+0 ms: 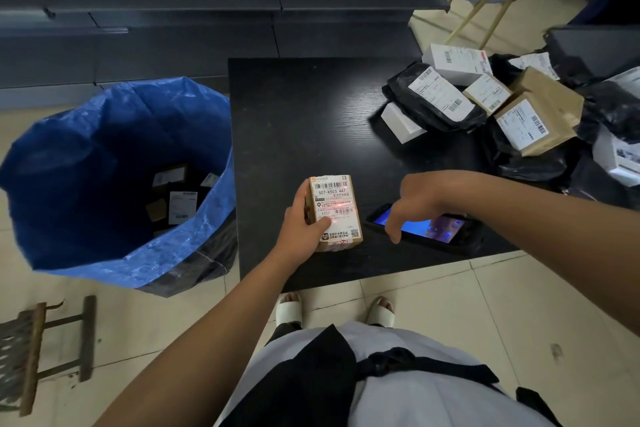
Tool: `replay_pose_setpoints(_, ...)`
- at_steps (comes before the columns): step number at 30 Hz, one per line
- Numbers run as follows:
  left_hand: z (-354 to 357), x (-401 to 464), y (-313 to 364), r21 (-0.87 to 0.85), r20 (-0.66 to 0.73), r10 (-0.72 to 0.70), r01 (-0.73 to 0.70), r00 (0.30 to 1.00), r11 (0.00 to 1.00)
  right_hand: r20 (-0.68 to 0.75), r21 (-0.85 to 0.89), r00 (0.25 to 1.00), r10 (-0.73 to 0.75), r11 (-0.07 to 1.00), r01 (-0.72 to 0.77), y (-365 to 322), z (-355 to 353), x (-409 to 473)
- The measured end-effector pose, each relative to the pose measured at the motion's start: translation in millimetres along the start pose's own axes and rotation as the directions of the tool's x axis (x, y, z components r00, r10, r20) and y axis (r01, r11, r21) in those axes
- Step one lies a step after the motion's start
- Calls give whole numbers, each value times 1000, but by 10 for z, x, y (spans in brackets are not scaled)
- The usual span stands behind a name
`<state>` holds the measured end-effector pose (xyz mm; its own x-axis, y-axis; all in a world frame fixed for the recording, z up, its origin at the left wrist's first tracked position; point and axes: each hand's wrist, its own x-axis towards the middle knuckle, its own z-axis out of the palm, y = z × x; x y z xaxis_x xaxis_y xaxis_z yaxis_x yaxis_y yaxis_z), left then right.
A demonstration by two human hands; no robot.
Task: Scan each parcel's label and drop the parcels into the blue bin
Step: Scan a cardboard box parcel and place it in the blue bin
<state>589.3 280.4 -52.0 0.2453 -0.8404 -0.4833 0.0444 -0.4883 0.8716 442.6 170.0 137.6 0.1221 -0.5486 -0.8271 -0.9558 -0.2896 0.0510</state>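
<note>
Black wood-grain table [311, 107], square-cornered; its near edge runs just above the person's white slippers, its left edge sits close against the blue woven-plastic bin bag [86, 156]. Bin mouth wide open, rim slumped toward the table, several labelled parcels lying at the bottom. Middle and far-left of the tabletop bare, giving open room between the near work spot and the heap of unscanned parcels [512, 107] crowded on the table's right side: black poly mailers, brown cartons, white boxes, overlapping and spilling past the right edge. Small brown cardboard parcel with a white barcode label [334, 211] lies flat near the table's front-left corner, label up, a red scan line across the label's middle. Left hand [303, 227] curls around the parcel's left side, thumb pressed on the label's lower left, fingers wrapped under the far edge: a gripping hold. Just right of the parcel, apart from it, a black handheld scanner with a lit blue screen [420, 227] lies on the table near the front edge. Right hand [414, 199] hangs over it, loosely half-curled, fingertips down, one touching the scanner's near edge; it grips nothing. Pale tiled floor open in front of table and bin.
</note>
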Motion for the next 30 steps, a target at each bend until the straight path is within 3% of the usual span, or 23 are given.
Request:
replay_pose_setpoints(11, 2, 14, -25, -6, 5, -4, 4, 1000, 1000, 25, -7, 1000, -2, 1000, 2, 117, 39, -37)
replay_pose_setpoints(16, 22, 14, -22, -21, -21, -42, 42, 999, 999, 88, 237, 995, -46, 971, 24, 330, 75, 20)
replay_pose_setpoints(24, 121, 4, -72, -123, -60, -199, 190, 978, 974, 52, 653, 982, -180, 750, 103, 913, 501, 83)
replay_pose_setpoints(30, 329, -26, -49, -264, -131, -310, 268, 942, 926, -73, 880, 980, -183, 451, 149, 1362, 689, 182)
